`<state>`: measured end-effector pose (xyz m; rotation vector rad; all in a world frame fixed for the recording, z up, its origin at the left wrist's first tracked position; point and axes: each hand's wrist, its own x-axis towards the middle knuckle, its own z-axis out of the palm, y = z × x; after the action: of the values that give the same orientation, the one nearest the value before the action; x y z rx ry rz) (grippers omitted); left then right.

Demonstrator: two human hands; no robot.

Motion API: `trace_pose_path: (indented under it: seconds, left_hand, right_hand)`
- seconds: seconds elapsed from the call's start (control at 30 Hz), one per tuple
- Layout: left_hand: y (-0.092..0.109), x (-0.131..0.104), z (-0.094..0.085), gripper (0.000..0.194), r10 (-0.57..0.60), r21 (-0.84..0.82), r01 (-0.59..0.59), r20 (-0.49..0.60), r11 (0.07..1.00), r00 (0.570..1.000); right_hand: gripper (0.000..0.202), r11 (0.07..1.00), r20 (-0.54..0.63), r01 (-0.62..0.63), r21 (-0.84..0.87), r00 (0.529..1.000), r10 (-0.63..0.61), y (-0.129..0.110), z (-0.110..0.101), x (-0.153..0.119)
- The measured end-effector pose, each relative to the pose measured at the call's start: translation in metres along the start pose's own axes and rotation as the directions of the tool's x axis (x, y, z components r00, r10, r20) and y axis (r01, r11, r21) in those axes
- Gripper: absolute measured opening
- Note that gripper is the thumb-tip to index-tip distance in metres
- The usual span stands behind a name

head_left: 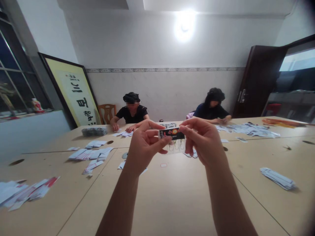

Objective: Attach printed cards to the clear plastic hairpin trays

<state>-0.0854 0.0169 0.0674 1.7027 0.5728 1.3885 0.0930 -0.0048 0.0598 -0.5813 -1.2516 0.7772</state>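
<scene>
Left hand (145, 144) and right hand (205, 141) pinch a small black-topped clear plastic packet (175, 133) above the pale wooden table (172, 203), partly hiding its far side. White paper slips (90, 154) lie left, a long white bundle (278, 178) right.

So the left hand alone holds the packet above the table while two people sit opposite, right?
Not alone: the head view shows the left hand and right hand both holding the packet above the table, while two people sit opposite.
</scene>
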Motion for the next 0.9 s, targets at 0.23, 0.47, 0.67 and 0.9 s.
trace_pose_path:
  seconds: [0.23,0.47,0.67,0.9]
  left_hand:
    - [0.004,0.0,-0.005,0.038,-0.05,-0.024,0.05,-0.007,0.998,0.999]
    - [0.001,0.007,-0.014,0.041,-0.129,-0.113,0.132,0.028,0.985,0.991]
    - [0.003,0.008,-0.022,0.04,-0.159,-0.104,0.155,-0.033,0.982,0.987]
    - [-0.047,0.045,-0.067,0.036,0.005,0.133,0.069,-0.492,0.989,0.87]
  right_hand:
    - [0.02,1.0,0.037,-0.016,-0.017,0.999,0.017,0.005,-0.005,0.006]
    - [0.021,1.0,0.169,-0.009,-0.028,0.986,0.013,0.007,-0.014,0.008]
    - [0.029,0.986,0.237,0.024,-0.168,0.971,0.016,0.004,-0.015,0.009]
    - [0.036,0.875,0.257,-0.013,-0.485,0.954,0.157,-0.003,-0.014,0.002]
